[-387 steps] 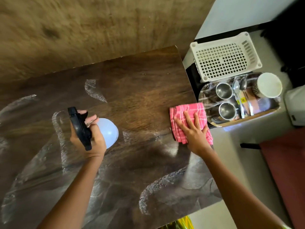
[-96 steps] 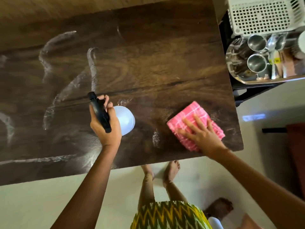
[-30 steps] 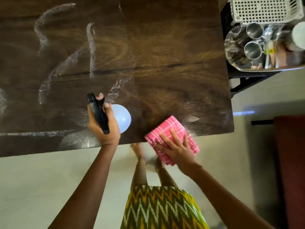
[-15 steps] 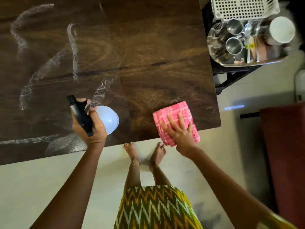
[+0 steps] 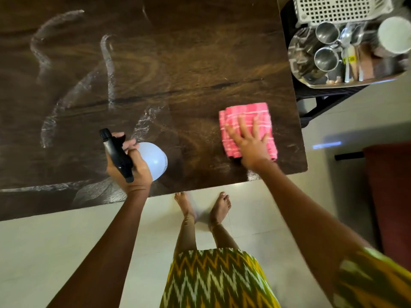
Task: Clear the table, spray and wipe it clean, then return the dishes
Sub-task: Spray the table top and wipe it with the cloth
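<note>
The dark wooden table [image 5: 178,63] carries white streaks of wet spray on its left half. My left hand [image 5: 131,165] grips a spray bottle [image 5: 155,160] with a pale blue body and a black trigger head, held just above the table's near edge. My right hand [image 5: 249,141] lies flat with spread fingers on a folded pink checked cloth [image 5: 244,114], pressing it onto the table near the right front corner. The dishes stand off the table on a steel tray [image 5: 333,84] at the upper right: two steel cups [image 5: 325,58], spoons and a white mug [image 5: 393,36].
A white perforated plastic basket [image 5: 338,7] sits behind the tray on a black side stand [image 5: 318,107]. A dark red seat [image 5: 389,196] is at the right. My bare feet [image 5: 202,205] stand on the pale tiled floor just below the table's near edge.
My right hand has slid the pink cloth from the table's front edge up and to the right, back fully onto the surface. The left hand still holds the spray bottle near the front edge.
</note>
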Demonstrator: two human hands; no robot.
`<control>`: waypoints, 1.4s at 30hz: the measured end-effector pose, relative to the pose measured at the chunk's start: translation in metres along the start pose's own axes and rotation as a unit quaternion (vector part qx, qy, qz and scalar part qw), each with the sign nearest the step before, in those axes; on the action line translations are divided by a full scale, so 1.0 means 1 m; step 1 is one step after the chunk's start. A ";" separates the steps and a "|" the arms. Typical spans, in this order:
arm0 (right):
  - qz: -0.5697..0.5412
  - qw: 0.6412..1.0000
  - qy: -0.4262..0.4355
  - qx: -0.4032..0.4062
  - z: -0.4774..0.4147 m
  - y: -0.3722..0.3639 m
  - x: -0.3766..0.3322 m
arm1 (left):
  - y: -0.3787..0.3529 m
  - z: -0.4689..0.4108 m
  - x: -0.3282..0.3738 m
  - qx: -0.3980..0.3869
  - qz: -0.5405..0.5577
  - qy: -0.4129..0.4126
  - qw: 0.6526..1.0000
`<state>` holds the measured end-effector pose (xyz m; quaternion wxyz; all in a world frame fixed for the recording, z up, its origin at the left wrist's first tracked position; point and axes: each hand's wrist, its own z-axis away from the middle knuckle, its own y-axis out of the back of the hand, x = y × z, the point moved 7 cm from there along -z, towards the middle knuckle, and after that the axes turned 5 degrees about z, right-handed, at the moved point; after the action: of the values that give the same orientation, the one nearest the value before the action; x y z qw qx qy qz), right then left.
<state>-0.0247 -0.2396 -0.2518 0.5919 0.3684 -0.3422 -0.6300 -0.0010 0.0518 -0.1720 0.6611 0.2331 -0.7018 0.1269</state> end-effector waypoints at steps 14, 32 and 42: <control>0.008 0.996 0.082 0.018 0.112 -0.024 -0.068 | 0.016 -0.003 0.026 -0.086 -0.106 0.074 0.988; -0.105 0.987 -0.065 0.105 0.140 -0.011 -0.095 | 0.094 0.061 -0.011 -0.311 -0.327 0.275 0.849; -0.096 0.987 -0.030 0.123 0.127 -0.003 -0.123 | 0.121 0.014 -0.016 -0.193 -0.268 0.295 0.897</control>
<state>-0.1332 -0.1170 -0.1844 0.4684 0.4506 -0.3980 -0.6474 -0.0732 0.1518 -0.1734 0.8787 0.2320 -0.3963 -0.1300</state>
